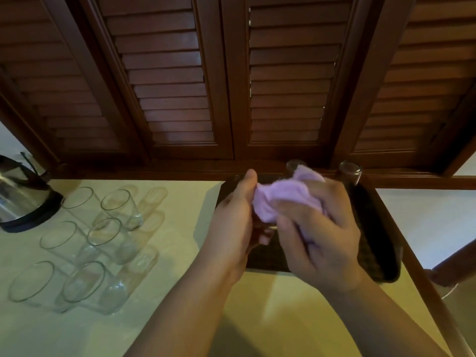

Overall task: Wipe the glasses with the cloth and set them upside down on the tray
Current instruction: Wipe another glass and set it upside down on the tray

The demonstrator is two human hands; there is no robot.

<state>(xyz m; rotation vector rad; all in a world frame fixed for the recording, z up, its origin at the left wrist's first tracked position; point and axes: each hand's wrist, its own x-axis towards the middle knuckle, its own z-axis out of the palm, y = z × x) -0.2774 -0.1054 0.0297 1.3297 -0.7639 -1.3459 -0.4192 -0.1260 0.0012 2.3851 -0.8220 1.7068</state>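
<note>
**Glass being wiped above the tray**

A glass (262, 229) is held above the tray (371, 217), almost wholly hidden by the two hands and the cloth; only a dark sliver of it shows between them. The left hand (233, 225) has its fingers curled round the glass, thumb up against the cloth. The right hand (318, 233) grips the lilac cloth (286, 194), fingers bunched and pressed into it, the cloth wrapped over the glass.

Two more glasses stand upside down at the far edge of the tray, one (293, 167) just behind the cloth, the other (350, 172) at the far right corner. The tray is dark and lies on a pale tabletop (180, 279).

Left of the tray, six glasses (100, 240) stand upright in two rows. Farther left of the tray is a steel kettle (23, 197). Behind the tray are brown wooden shutters (291, 86).
</note>
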